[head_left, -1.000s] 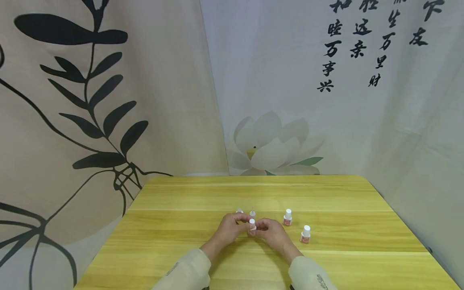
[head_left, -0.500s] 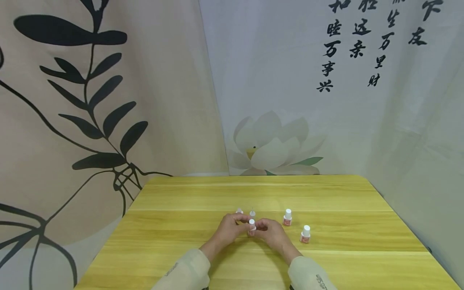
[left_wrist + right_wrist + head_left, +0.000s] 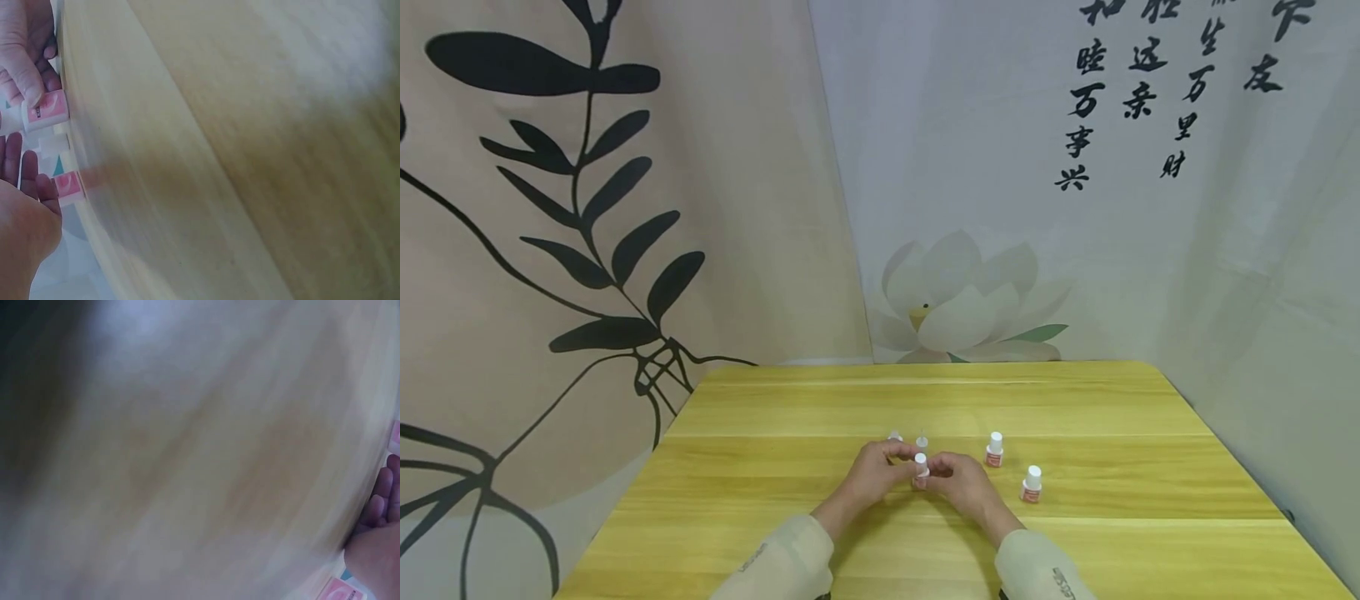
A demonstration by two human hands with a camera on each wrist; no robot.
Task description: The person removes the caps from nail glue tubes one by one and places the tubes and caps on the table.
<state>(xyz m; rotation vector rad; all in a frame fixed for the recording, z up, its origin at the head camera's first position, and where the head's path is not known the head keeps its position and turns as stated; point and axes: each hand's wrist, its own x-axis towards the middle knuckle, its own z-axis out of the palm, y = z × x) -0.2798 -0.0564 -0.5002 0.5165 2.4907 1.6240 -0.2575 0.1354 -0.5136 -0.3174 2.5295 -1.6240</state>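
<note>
We see the left hand (image 3: 874,468) and right hand (image 3: 964,483) together pinching one white-capped bottle (image 3: 921,468) upright between them, near the middle of the table (image 3: 760,475), left of two similar bottles (image 3: 994,450) (image 3: 1031,485).

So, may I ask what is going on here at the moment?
A person's left hand and right hand together hold a small white-capped bottle with a pink label, at a wooden table. Two similar bottles stand upright off to the right. Another bottle is partly hidden behind the left hand, near a translucent piece too small to identify.
</note>
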